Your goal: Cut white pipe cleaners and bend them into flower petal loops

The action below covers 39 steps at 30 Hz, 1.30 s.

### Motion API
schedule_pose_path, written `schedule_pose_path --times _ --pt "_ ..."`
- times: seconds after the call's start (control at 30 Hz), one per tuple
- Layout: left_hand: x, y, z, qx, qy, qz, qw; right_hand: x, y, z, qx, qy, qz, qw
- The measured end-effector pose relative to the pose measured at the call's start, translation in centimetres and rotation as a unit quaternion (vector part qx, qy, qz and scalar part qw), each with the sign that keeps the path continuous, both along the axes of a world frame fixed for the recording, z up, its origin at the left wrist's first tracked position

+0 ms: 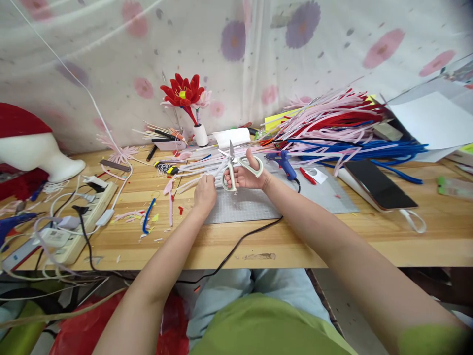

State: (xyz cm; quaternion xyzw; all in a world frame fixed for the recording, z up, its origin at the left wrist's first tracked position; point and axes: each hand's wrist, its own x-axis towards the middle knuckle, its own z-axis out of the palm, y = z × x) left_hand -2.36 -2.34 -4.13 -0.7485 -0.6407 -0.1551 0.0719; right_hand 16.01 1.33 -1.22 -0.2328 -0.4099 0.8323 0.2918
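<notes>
My right hand (pixel 246 175) holds a pair of scissors (pixel 231 160) with white handles, its fingers and thumb through the loops. The scissors' blades are spread apart and point away from me. Close on the left, my left hand (pixel 205 191) is closed in a pinch, with a pale pink pipe cleaner (pixel 220 168) rising from its fingertips toward the blades. How far the strand runs inside the fist is hidden. Beneath both hands lies a grey cutting mat (pixel 244 209), with more pale pipe cleaners (pixel 190 170) strewn behind them.
A blue glue gun (pixel 284 163) and a red-handled tool (pixel 307 176) lie right of my hands. Farther right are a pipe cleaner heap (pixel 332 123) and a phone (pixel 380 185). A red flower (pixel 183 92) stands in a white vase (pixel 200 135). Left: power strip (pixel 86 222), white mannequin head (pixel 29 153).
</notes>
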Motion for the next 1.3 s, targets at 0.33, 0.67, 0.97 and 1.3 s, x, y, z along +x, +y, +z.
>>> schedule_pose_path --times 0.33,0.67,0.97,1.3 --pt "0.7 0.3 0.5 -0.038 -0.030 0.010 0.999 0.0 0.1 -0.5 -0.044 0.056 -0.009 0.997" --pt "-1.1 2.4 2.1 0.014 -0.078 0.052 0.995 3.0 0.6 0.0 0.009 -0.068 0.040 0.997" --pt "-0.9 1.1 1.9 -0.041 0.078 -0.076 0.993 6.1 0.5 -1.0 0.067 -0.113 -0.097 0.987" --pt "-2.0 4.6 3.8 -0.095 0.122 0.014 0.988 5.7 1.4 -2.4 0.136 -0.172 -0.202 0.955"
